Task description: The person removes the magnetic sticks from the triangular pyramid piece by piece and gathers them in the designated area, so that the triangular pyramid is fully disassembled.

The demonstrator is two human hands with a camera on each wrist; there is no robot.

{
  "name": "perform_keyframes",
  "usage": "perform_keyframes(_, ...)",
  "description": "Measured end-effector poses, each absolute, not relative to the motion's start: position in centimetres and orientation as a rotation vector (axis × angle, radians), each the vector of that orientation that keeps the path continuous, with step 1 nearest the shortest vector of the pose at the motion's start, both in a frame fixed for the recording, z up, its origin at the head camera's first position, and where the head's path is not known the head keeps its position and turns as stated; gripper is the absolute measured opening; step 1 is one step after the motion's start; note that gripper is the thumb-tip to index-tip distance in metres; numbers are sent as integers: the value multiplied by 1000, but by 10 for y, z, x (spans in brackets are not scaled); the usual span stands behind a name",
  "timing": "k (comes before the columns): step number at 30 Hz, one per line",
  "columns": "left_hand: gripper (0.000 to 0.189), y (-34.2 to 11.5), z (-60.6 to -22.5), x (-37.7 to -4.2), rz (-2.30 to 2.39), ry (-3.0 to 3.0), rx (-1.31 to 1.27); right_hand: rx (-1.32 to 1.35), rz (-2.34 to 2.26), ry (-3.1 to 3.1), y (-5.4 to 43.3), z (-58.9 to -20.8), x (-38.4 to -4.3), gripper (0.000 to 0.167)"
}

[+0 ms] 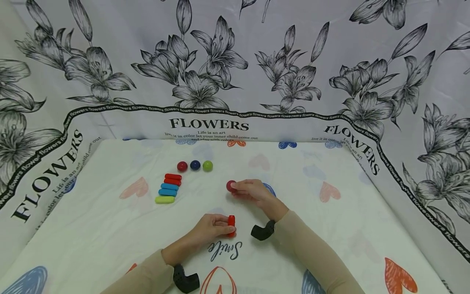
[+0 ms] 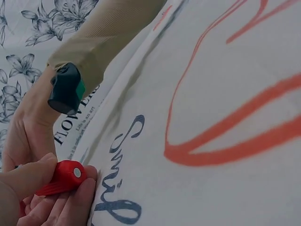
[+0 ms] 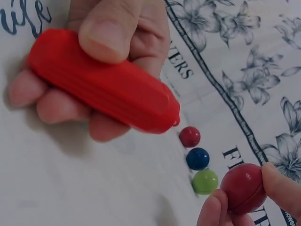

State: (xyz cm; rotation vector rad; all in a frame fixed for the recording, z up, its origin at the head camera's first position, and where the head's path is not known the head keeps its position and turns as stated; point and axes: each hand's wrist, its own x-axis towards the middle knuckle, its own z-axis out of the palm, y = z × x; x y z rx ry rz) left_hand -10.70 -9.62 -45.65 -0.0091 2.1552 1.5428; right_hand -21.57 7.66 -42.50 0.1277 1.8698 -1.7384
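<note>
My left hand (image 1: 211, 230) grips a red magnetic stick (image 1: 231, 221) between thumb and fingers, over the "Smile" print. In the left wrist view a small silver disc shows on the end of the stick (image 2: 70, 175). Farther forward and to the right, my right hand (image 1: 256, 193) pinches a dark red ball (image 1: 231, 186) by its fingertips. The right wrist view shows the ball (image 3: 243, 189) at lower right, with the red stick (image 3: 106, 82) large across the upper left. Ball and stick are apart.
Left of the hands, red sticks (image 1: 173, 177), blue sticks (image 1: 169, 189) and a yellow-green stick (image 1: 164, 199) lie in a column. Behind them sit a red ball (image 1: 182, 166), a dark blue ball (image 1: 195, 165) and a green ball (image 1: 207, 165). Printed white cloth (image 1: 293, 183) covers the table.
</note>
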Motion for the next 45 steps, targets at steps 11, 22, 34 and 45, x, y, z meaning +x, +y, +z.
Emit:
perform_keyframes(11,50,-97,-457,-108,1531,2159,-12,119,-1766,1920,60,-428,-242,41)
perform_keyframes(22,49,-98,-458,-109,1530,2163,-20,143,-1803,1942,49,-429,-257,42)
perform_keyframes(34,47,-97,-456,-108,1526,2180,-34,189,-1762,2118,38,-436,-276,40)
perform_keyframes(45,47,-97,-456,-108,1516,2185,-46,104,-1772,2206,32,-446,-286,40)
